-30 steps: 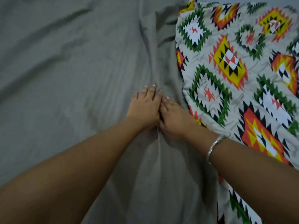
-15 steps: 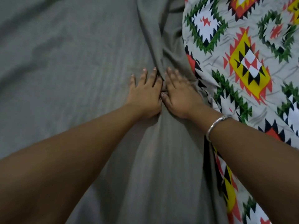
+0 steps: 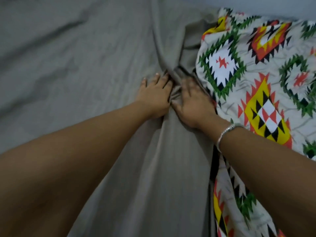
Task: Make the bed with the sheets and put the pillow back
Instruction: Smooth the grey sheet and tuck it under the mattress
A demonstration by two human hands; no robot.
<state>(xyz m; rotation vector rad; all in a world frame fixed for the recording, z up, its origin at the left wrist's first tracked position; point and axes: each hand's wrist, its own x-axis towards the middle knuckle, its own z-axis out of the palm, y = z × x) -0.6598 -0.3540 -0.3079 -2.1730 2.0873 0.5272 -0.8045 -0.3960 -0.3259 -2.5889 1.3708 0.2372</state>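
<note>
A grey sheet (image 3: 77,65) covers most of the bed, with long creases. A raised fold of it (image 3: 171,53) runs up the middle. My left hand (image 3: 153,98) lies palm down on the grey sheet just left of the fold, fingers spread. My right hand (image 3: 193,103), blurred, lies palm down just right of it, and a bunch of grey cloth is squeezed between the two hands. Neither hand visibly grips anything. A patterned sheet (image 3: 256,82) with green, yellow and red diamonds lies to the right. No pillow is in view.
A silver bangle (image 3: 224,134) sits on my right wrist. The patterned sheet's edge (image 3: 220,194) overlaps the grey one along the right side. A pale strip at the top right (image 3: 273,6) lies beyond the bedding.
Both hands have slid forward along the grey fold, side by side. The cloth between them is now more bunched, and the view has shifted.
</note>
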